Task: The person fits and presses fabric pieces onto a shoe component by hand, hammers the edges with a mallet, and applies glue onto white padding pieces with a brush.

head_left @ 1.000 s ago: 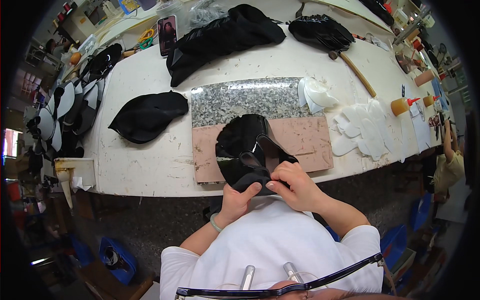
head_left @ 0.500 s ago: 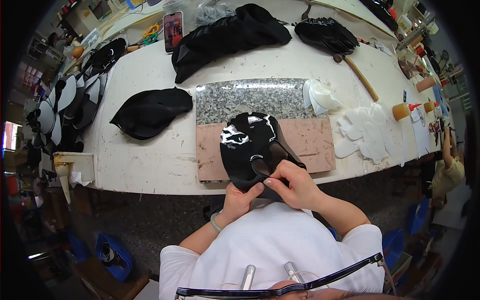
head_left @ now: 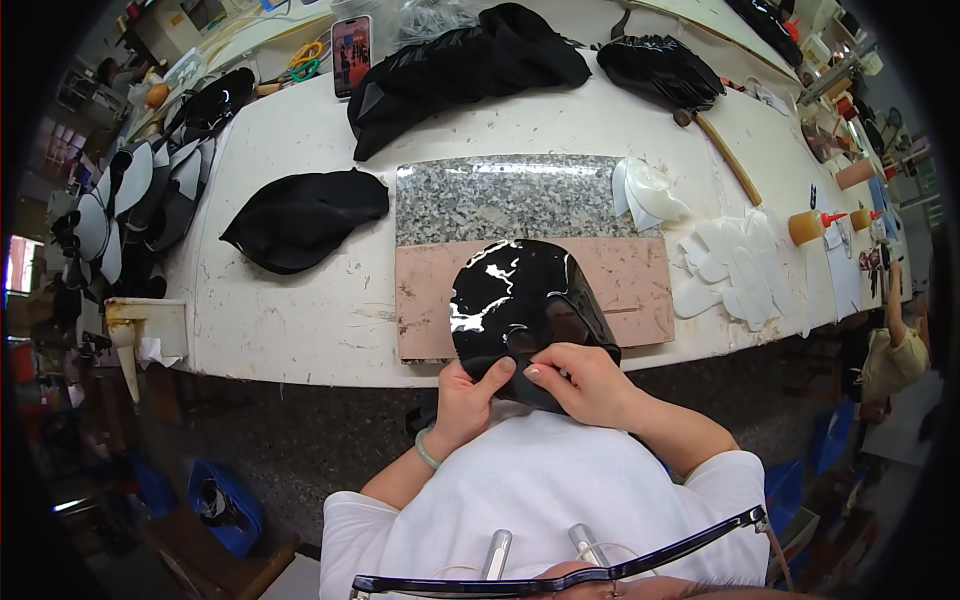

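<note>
A glossy black shoe upper (head_left: 515,290) with a dark matte lining lies over the near edge of a pink board (head_left: 430,290). Its near edge is in both my hands. My left hand (head_left: 466,405), with a pale bangle at the wrist, pinches that edge between the thumb on top and fingers hidden underneath. Close beside it, my right hand (head_left: 590,388) pinches the same edge with thumb and index finger. The fold between my fingertips is too small to make out. Behind the pink board sits a speckled stone slab (head_left: 500,200).
A matte black piece (head_left: 305,220) lies left of the slab. Black stacks (head_left: 470,75) and a phone (head_left: 350,57) are at the back. On the right are a hammer (head_left: 730,160), white cut pieces (head_left: 735,265) and a glue bottle (head_left: 808,226). Grey-and-black pieces (head_left: 133,190) crowd the left.
The upper has turned and slid slightly toward me, showing more of its glossy face. My right hand has lowered a little, and both hands still pinch the near edge.
</note>
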`<control>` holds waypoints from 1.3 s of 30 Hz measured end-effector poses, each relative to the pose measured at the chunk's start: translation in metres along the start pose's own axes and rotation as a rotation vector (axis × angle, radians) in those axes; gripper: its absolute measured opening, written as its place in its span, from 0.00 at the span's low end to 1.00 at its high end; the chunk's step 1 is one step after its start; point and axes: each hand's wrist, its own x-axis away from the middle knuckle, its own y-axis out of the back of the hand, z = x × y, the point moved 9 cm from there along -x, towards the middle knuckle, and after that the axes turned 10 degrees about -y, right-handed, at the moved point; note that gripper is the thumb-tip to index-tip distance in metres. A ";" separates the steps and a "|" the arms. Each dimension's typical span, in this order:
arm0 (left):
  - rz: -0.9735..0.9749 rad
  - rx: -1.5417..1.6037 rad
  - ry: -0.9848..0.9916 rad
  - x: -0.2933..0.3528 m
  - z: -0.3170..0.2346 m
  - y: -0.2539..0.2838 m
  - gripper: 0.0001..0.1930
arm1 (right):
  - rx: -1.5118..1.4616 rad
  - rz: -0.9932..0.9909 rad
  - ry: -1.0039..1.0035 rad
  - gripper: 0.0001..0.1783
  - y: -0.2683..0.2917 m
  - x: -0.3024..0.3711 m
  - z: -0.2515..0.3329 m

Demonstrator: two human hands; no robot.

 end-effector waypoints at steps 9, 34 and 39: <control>-0.015 -0.015 0.001 0.001 -0.001 0.000 0.09 | -0.115 0.022 -0.098 0.10 -0.004 0.004 -0.008; 0.338 -0.176 0.209 -0.047 -0.058 -0.056 0.11 | -0.482 -0.257 -0.060 0.12 0.114 -0.024 -0.002; 0.551 -0.079 0.309 -0.068 -0.072 -0.075 0.16 | -0.756 0.230 -0.348 0.13 0.081 -0.033 -0.008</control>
